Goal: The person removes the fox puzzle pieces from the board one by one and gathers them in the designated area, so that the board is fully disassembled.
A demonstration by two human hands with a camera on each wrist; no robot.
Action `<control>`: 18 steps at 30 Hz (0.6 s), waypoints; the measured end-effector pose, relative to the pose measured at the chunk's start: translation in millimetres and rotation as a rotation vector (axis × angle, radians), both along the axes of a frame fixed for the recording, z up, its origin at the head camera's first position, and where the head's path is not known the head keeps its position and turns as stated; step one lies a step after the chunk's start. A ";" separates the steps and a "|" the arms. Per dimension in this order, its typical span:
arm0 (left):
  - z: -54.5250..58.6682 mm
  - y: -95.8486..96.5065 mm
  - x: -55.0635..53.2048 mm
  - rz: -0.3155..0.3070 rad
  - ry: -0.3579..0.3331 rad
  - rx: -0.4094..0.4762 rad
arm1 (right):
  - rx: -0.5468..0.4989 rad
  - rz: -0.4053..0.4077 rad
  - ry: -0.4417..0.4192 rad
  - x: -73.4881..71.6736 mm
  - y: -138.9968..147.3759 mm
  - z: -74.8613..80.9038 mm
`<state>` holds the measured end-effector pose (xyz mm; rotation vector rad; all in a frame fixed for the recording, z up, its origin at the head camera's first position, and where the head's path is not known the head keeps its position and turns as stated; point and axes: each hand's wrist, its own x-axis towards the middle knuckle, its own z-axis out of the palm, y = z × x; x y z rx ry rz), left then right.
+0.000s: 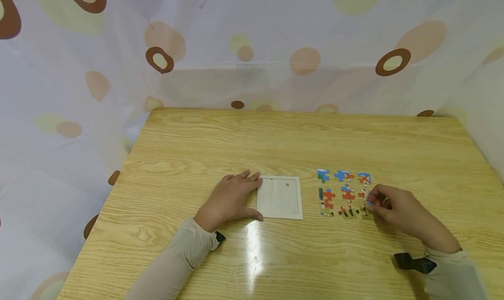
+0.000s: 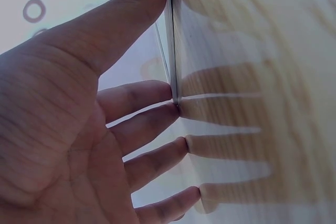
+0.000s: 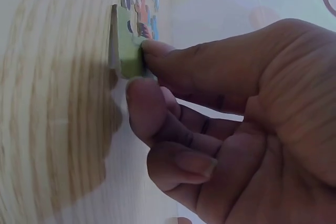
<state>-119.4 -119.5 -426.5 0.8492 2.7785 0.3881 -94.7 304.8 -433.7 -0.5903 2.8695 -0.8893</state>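
Observation:
A pale wooden puzzle tray (image 1: 278, 199) lies flat on the table. My left hand (image 1: 233, 200) is spread at its left side, thumb and fingertips at the edge; the left wrist view shows these fingers (image 2: 152, 166) fairly straight. To the right of the tray, jigsaw pieces (image 1: 348, 193) with a colourful animal picture lie in loose rows. My right hand (image 1: 397, 208) pinches the green corner jigsaw piece (image 3: 127, 51) at the near right of these rows. In the right wrist view the thumb is on its face, and its outer edge stands slightly off the wood.
The wood-grain table (image 1: 220, 138) reaches back to a white curtain (image 1: 271, 37) with brown and yellow spots, which also hangs at both sides. Light glares off the tabletop just in front of the tray.

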 end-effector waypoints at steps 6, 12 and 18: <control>-1.1 -2.4 -1.7 -0.002 0.021 0.001 | -0.004 0.001 0.064 -2.4 -2.7 -1.4; -0.4 -5.1 -3.0 0.001 0.023 0.015 | -0.024 0.020 0.086 -6.3 -13.7 1.1; -0.5 -5.5 -4.3 0.017 0.007 0.057 | -0.036 0.074 0.067 -9.9 -36.6 12.7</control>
